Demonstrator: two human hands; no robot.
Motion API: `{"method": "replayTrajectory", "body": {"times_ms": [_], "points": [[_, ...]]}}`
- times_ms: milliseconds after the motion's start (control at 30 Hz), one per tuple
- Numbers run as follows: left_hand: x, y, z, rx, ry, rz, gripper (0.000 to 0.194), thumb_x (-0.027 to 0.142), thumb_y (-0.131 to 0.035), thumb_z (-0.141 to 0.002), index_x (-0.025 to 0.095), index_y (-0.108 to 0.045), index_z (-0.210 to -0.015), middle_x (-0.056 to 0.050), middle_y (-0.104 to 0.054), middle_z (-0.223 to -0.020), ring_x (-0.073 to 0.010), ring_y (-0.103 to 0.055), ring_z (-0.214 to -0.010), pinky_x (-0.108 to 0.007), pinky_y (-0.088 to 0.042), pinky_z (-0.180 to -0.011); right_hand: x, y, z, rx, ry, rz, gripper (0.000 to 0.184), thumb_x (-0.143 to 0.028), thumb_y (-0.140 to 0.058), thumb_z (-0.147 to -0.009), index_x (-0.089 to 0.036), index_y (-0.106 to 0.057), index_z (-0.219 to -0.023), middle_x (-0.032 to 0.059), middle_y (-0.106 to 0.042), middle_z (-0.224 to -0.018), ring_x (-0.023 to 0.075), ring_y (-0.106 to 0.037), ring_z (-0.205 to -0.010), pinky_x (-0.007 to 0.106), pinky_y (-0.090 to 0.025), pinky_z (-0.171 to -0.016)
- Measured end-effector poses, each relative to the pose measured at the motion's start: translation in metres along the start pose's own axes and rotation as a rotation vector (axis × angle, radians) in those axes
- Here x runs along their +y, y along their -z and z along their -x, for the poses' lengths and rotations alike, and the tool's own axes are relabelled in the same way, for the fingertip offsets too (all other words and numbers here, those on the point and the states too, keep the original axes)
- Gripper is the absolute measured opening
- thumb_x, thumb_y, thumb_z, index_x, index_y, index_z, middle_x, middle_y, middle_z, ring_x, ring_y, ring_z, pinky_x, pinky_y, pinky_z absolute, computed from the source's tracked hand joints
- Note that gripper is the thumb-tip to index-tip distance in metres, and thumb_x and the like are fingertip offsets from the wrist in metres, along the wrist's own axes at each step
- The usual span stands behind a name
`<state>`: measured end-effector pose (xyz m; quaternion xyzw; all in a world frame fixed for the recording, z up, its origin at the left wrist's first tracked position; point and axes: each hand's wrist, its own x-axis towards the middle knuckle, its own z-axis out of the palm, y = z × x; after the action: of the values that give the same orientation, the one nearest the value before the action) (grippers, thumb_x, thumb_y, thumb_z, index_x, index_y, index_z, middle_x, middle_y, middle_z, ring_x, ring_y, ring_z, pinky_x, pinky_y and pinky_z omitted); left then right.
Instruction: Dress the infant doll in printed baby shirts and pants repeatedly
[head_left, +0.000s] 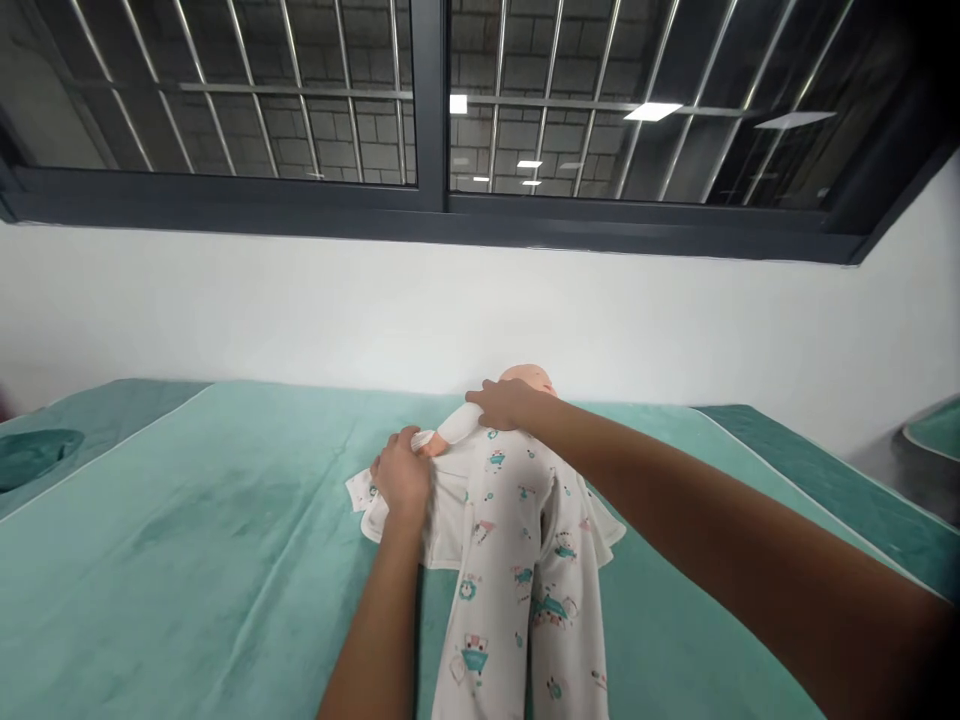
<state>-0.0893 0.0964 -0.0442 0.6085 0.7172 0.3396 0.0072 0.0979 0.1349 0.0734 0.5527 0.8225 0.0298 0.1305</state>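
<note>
A baby doll (pixel 529 380) lies on its back on the teal bed cover (pixel 187 520), head toward the wall. It wears a white romper (pixel 517 540) printed with small coloured pictures. My left hand (pixel 403 478) is closed on the romper's left sleeve beside the doll's small hand. My right hand (pixel 504 402) rests curled over the doll's shoulder and upper arm, just below the head. The doll's face is mostly hidden by my right hand.
A white wall (pixel 300 310) runs behind the bed, under a dark-framed barred window (pixel 431 110). A darker green cover (pixel 847 480) lies at the right, and a dark green patch (pixel 34 455) at the far left edge.
</note>
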Motion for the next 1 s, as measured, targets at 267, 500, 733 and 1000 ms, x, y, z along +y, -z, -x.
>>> {"method": "replayTrajectory", "body": {"times_ms": [267, 500, 733, 1000], "points": [[0.000, 0.003, 0.001, 0.020, 0.011, -0.002, 0.060, 0.009, -0.044, -0.080, 0.023, -0.039, -0.138, -0.010, -0.060, -0.122, -0.0265, -0.058, -0.110, -0.042, -0.041, -0.093, -0.006, -0.003, 0.008, 0.068, -0.025, -0.037, 0.042, -0.036, -0.046, -0.089, -0.028, -0.043, -0.130, 0.0125, -0.057, -0.117, 0.0290, -0.062, -0.096, 0.039, -0.047, -0.073], [0.003, -0.001, -0.002, -0.112, -0.296, -0.177, 0.052, 0.013, -0.047, -0.081, 0.030, -0.047, -0.131, -0.007, -0.060, -0.119, -0.0289, -0.052, -0.111, -0.052, -0.031, -0.102, -0.049, -0.026, -0.016, 0.086, -0.010, -0.134, 0.039, -0.031, -0.060, -0.082, -0.021, -0.054, -0.118, 0.0151, -0.060, -0.116, 0.0331, -0.059, -0.105, 0.047, -0.045, -0.085], [0.003, -0.009, -0.003, -0.192, -0.202, -0.267, 0.047, 0.014, -0.043, -0.083, 0.024, -0.050, -0.129, -0.010, -0.061, -0.117, -0.0291, -0.052, -0.109, -0.042, -0.039, -0.088, -0.033, -0.026, -0.005, 0.232, 0.092, -0.443, 0.035, -0.033, -0.035, -0.096, -0.025, -0.057, -0.122, 0.0032, -0.062, -0.128, 0.0191, -0.058, -0.112, 0.029, -0.045, -0.089], [0.008, -0.016, -0.003, -0.157, -0.191, -0.260, 0.039, 0.018, -0.046, -0.085, 0.026, -0.056, -0.121, -0.010, -0.063, -0.113, -0.0295, -0.053, -0.108, -0.041, -0.039, -0.089, 0.024, -0.151, 0.077, 0.790, -0.337, -0.789, 0.040, -0.030, -0.030, -0.097, -0.021, -0.055, -0.126, 0.0061, -0.057, -0.133, 0.0211, -0.050, -0.122, 0.037, -0.036, -0.104]]}}
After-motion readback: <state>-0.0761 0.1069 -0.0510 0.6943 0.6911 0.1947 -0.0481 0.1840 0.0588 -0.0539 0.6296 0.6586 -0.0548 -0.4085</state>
